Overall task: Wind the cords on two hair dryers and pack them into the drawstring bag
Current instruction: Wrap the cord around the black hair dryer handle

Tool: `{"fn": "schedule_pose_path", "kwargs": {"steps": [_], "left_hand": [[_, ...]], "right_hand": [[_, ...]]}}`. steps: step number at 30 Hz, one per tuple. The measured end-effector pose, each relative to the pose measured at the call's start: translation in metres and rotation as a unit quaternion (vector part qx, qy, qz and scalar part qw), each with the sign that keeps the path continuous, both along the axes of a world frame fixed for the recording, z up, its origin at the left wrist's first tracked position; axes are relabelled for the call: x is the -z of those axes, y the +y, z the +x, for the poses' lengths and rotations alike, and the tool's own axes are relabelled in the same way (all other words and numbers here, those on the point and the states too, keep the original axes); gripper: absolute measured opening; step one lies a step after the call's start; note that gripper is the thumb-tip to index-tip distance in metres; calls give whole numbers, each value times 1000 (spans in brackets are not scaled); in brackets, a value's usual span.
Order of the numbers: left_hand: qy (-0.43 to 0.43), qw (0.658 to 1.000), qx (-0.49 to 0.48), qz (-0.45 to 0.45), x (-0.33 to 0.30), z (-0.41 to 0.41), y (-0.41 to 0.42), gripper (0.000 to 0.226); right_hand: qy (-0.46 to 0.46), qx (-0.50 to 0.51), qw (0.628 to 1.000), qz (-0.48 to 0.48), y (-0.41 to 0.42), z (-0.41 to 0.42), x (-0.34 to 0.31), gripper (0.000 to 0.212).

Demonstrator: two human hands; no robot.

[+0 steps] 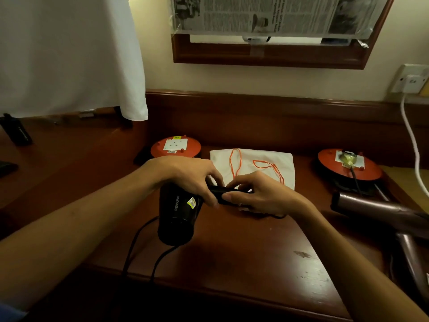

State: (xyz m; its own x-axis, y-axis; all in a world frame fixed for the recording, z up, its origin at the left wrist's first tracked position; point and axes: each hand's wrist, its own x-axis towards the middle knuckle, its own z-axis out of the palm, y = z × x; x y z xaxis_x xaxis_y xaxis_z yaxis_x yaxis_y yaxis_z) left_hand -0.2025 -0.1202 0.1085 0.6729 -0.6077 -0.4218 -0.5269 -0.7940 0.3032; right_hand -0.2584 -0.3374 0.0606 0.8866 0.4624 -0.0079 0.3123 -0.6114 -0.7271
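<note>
Cord (139, 247): hangs over the near desk edge.
Left hand (185, 175): closed around the black dryer (178, 217).
Right hand (257, 194): fingers pinching its handle.
Bag (274, 163): flat, far side.

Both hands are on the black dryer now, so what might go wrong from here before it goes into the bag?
1. The black hair dryer's black cord trails loose over the front edge of the wooden desk; it may snag during winding.
2. The white drawstring bag lies flat with its orange drawstrings loose on top; they could tangle with a dryer.
3. The brown hair dryer lies near the right edge, beside the person's right forearm; a bump might knock it off.
</note>
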Motion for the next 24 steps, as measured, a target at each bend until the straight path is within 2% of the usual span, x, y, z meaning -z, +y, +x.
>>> {"fn": "schedule_pose_path", "kwargs": {"steps": [3, 4, 5, 7, 8, 9, 10, 11, 13, 15, 17, 18, 21, 22, 24], "left_hand": [[16, 999, 1, -31, 1, 2, 1, 63], [19, 999, -1, -51, 0, 4, 2, 59], [13, 998, -3, -67, 0, 7, 3, 50], [-4, 995, -21, -97, -2, 13, 6, 34], [-7, 994, -36, -108, -2, 16, 8, 33], [-6, 992, -48, -114, -3, 19, 9, 34], [-4, 991, -52, -122, -4, 20, 10, 35], [-2, 990, -52, -128, -5, 21, 10, 35], [0, 988, -50, -144, -6, 22, 8, 34], [-7, 985, -48, -163, -9, 23, 2, 31], [-6, 983, -48, -179, -15, 22, -1, 28], [-4, 981, -50, -188, -19, 22, 1, 28], [7, 975, -57, -214, -29, 19, 14, 34], [18, 975, -56, -214, -32, 15, 18, 37], [40, 982, -27, -183, -34, 4, 20, 41]], "right_hand": [[-20, 37, 999, 15, -1, 3, 0, 42], [-65, 67, 996, -4, 1, 3, 0, 46], [-147, 111, 982, -32, 3, 2, 1, 49], [-360, 185, 914, -27, 9, -5, 6, 38], [-435, 211, 875, 22, 13, -11, 8, 27], [-456, 231, 855, 83, 18, -18, 11, 16], [-432, 242, 857, 138, 21, -23, 17, 11], [-370, 244, 876, 189, 25, -26, 24, 13], [-175, 209, 930, 245, 37, -32, 39, 17], [20, 109, 958, 264, 50, -33, 58, 32], [139, 16, 942, 306, 62, -36, 74, 44], [181, -15, 921, 344, 64, -38, 77, 44], [264, -8, 848, 459, 50, -34, 74, 36], [266, 11, 841, 471, 42, -30, 72, 37], [237, 33, 873, 426, 27, -17, 71, 43]]}}
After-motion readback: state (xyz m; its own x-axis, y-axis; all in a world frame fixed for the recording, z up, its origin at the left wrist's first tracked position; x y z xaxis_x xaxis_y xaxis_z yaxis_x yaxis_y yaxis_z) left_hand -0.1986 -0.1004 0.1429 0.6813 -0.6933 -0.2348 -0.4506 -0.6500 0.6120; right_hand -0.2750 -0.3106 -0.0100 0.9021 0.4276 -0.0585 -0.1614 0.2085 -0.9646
